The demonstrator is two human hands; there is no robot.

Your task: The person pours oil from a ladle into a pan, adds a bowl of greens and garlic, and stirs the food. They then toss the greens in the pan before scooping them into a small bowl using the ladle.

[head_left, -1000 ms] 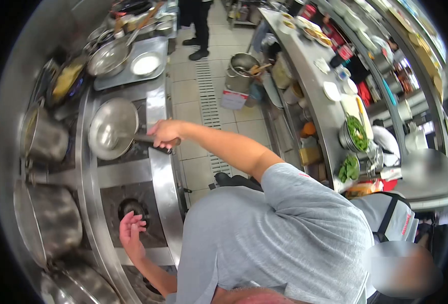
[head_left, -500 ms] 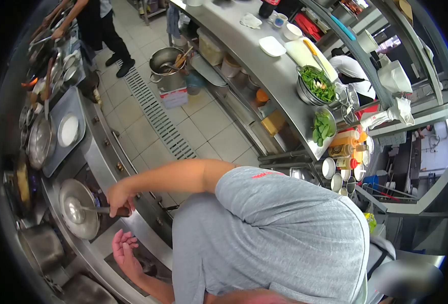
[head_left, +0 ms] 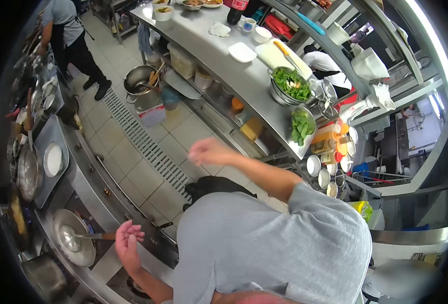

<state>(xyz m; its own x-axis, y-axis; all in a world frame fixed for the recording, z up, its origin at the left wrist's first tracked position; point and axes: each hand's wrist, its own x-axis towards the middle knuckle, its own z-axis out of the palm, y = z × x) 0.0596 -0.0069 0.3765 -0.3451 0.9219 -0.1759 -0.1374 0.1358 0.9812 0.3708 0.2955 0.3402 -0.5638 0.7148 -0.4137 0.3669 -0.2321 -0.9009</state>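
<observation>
While right hand (head_left: 209, 152) hangs empty, half-open, left hand (head_left: 129, 246), also half-open, hovers beside one ladle (head_left: 71, 238) in one pan (head_left: 85, 251).

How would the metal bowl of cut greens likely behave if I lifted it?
The metal bowl should feel stiff, judging by its shiny wall. It is probably light for its size, as the greens look loose and leafy. Tilting might spill some, since they heap near the rim.

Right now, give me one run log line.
ladle: in pan | left hand: open, near its handle | right hand: seemingly empty, over floor
</observation>
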